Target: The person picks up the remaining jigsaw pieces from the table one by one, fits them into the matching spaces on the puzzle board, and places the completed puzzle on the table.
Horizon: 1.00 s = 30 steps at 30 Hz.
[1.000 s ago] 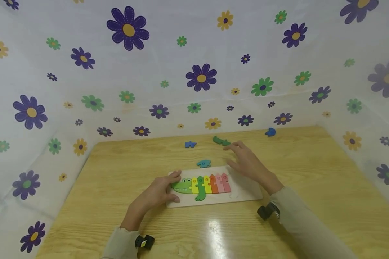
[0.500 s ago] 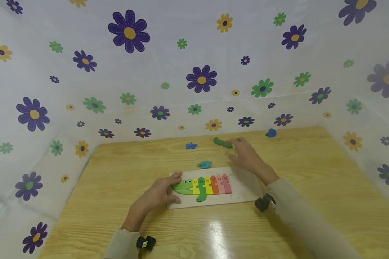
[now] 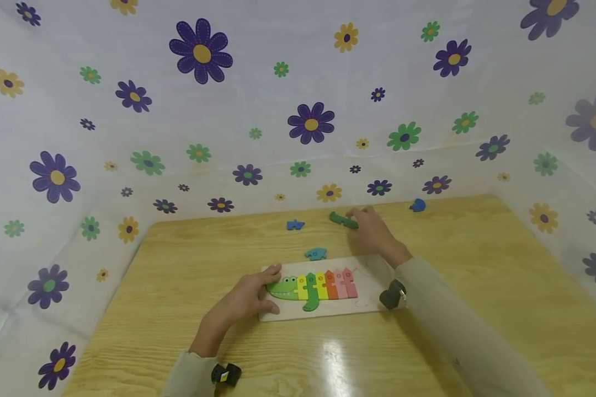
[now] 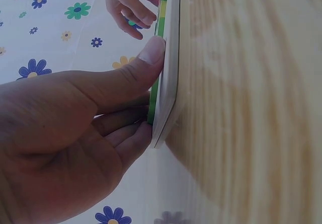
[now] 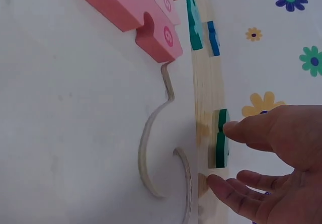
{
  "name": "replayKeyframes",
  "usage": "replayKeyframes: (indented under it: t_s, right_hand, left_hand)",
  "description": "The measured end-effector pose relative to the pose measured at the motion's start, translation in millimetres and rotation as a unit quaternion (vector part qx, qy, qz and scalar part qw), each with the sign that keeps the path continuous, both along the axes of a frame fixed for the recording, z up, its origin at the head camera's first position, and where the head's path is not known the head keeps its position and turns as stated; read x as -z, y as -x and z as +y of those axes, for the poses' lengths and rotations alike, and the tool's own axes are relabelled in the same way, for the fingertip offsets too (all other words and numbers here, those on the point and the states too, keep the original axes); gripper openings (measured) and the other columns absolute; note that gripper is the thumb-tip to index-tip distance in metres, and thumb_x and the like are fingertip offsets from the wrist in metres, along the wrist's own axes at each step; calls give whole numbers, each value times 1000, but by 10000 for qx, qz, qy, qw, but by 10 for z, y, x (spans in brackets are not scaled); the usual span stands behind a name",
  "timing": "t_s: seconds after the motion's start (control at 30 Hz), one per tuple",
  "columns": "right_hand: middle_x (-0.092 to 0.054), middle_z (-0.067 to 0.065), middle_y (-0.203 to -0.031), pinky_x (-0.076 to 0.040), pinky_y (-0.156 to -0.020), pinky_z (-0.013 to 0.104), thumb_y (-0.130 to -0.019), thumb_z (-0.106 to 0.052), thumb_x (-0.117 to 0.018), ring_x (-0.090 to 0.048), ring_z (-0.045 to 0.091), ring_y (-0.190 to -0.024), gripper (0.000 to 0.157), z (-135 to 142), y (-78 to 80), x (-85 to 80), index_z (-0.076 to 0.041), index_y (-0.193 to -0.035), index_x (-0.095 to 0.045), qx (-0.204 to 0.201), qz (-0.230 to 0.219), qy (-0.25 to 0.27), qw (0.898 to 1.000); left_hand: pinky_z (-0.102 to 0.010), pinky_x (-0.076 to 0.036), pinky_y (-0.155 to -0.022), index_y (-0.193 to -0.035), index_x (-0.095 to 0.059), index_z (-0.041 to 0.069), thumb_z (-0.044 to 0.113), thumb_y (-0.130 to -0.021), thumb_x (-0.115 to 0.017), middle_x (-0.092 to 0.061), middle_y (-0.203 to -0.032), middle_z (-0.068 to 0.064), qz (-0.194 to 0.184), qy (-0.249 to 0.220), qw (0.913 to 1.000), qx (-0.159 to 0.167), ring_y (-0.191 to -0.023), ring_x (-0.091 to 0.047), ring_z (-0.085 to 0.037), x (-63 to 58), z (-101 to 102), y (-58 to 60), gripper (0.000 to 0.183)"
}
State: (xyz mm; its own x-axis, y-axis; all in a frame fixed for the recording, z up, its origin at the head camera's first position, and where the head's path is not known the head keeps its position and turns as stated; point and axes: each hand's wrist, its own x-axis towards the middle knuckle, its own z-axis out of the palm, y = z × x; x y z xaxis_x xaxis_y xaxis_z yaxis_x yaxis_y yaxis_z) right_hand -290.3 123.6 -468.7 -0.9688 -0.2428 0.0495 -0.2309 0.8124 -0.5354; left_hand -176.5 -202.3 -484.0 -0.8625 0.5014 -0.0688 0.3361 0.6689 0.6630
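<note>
A wooden crocodile puzzle board (image 3: 377,286) lies on the table, with a green head piece (image 3: 284,288) and several numbered pieces in yellow, green, orange and pink fitted in a row. My left hand (image 3: 245,295) holds the board's left end; its thumb (image 4: 151,53) lies near the front edge and the fingers reach the far side. Behind the board, my right hand (image 3: 372,229) is at the right end of a dark green puzzle piece (image 3: 341,220) lying on the table. The right thumb (image 5: 246,129) overlaps that piece in the right wrist view; the index finger is mostly hidden.
A teal piece (image 3: 315,253) lies just behind the board. Farther back are a blue piece (image 3: 295,225) and a rounded blue piece (image 3: 418,205) near the table's back edge. A flowered white cloth (image 3: 258,110) surrounds the wooden table (image 3: 193,259) at the back and sides.
My right hand has come in closer around the right end of the dark green piece, its forearm shifting left over the board. The left hand keeps its place on the board.
</note>
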Motion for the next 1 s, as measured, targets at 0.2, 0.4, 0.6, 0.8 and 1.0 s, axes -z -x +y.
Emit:
replayKeyframes:
  t_s: [0.2,0.4,0.6,0.8,1.0]
  right_hand:
    - [-45,29,-139,-49,-105,56,-99,-10,-64,-52,42,-120,46,-31,81,15,0,-142,-53,160,-346,-103,9992]
    - [-46,27,-137,-49,-103,55,-102,-14,-62,-51,41,-120,43,-52,155,60,-1,-142,-53,148,-466,-169,9987]
    - [-52,24,-128,-50,-100,53,-102,-12,-61,-52,38,-114,35,-72,227,69,1,-135,-60,88,-447,-401,9982]
    - [-51,26,-128,-50,-102,54,-93,5,-57,-51,41,-115,39,-55,277,66,0,-131,-64,19,-520,-586,9969]
    - [-47,27,-138,-47,-105,59,-91,3,-61,-46,44,-124,44,-44,259,44,-4,-135,-63,-7,-644,-333,9974]
  left_hand:
    - [-46,-28,-122,-146,-52,-6,12,-82,-85,-36,-162,-13,-38,61,10000,-8,-152,-30,-31,1,-5,-4,74]
    - [-49,-28,-122,-145,-52,-8,13,-83,-84,-36,-162,-15,20,58,9999,90,-152,-30,-33,14,-8,0,73]
    - [-47,-27,-122,-146,-51,-5,13,-83,-84,-35,-163,-13,-39,62,10000,22,-152,-29,-32,11,-8,-8,74]
    - [-46,-26,-123,-147,-50,-4,12,-82,-85,-34,-163,-12,-144,25,9999,-35,-152,-28,-30,2,0,-22,76]
    - [-46,-27,-123,-147,-51,-3,13,-83,-84,-34,-164,-12,-70,84,9999,-32,-153,-28,-30,-9,-2,-9,75]
